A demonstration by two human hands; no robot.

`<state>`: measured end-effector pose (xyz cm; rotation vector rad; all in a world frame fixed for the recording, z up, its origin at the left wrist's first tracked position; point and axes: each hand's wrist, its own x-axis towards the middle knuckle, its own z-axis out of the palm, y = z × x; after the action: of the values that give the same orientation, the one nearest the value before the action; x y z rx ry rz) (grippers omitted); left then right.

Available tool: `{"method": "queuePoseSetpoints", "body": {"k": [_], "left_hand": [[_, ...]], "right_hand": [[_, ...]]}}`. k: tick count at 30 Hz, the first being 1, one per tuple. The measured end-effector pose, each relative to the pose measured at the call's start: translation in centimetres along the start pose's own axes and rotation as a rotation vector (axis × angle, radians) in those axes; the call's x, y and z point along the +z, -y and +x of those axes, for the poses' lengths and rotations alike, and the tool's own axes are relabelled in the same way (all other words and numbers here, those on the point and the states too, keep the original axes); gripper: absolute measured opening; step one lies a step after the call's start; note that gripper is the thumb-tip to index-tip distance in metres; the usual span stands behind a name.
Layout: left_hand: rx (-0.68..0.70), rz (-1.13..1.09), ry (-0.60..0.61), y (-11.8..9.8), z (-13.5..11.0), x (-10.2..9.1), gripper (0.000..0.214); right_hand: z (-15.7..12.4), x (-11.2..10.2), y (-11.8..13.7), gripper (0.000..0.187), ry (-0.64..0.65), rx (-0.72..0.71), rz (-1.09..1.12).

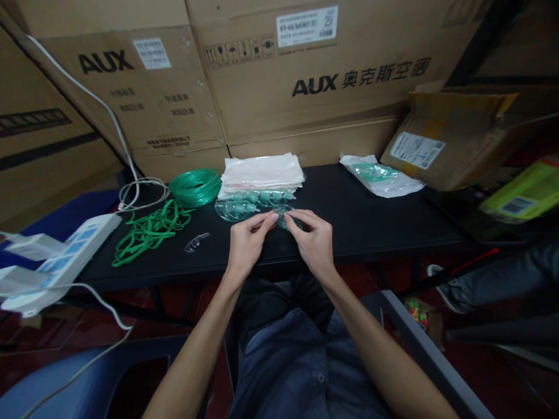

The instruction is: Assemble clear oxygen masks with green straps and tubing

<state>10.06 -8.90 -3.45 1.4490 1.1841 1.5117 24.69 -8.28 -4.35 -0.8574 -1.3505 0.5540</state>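
Observation:
Both my left hand (252, 231) and my right hand (308, 233) pinch a clear greenish oxygen mask (283, 210) between thumbs and fingers, above the black table's front part. Fingers cover much of the mask. Just behind and left of it lie more clear masks (236, 208) with pale green connectors. A stack of white pouches (262, 171) lies behind those masks. Left of my left hand are a small clear plastic piece (196, 242), a tangle of green elastic straps (151, 230) and a coil of green tubing (195, 187).
Large cardboard boxes (257, 87) stand along the back of the table (371, 224). A white power strip (65, 262) with cables is at the left. To the right are a pouch with green contents (378, 173), an opened carton (441, 137) and a yellow-green package (524, 192). Another person's shoe (449, 291) shows below.

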Motion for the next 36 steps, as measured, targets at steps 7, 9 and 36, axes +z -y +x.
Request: {"method": "queuePoseSetpoints", "body": {"k": [7, 9, 36], "left_hand": [[0.020, 0.062, -0.024, -0.3, 0.0, -0.2, 0.041], [0.026, 0.079, -0.036, -0.4, -0.1, -0.3, 0.041], [-0.011, 0.043, -0.018, 0.2, 0.2, -0.7, 0.041]], "right_hand": [[0.2, -0.4, -0.1, 0.012, 0.069, 0.032, 0.071], [0.3, -0.5, 0.0, 0.011, 0.082, 0.045, 0.090], [1.4, -1.2, -0.4, 0.012, 0.236, 0.130, 0.231]]}}
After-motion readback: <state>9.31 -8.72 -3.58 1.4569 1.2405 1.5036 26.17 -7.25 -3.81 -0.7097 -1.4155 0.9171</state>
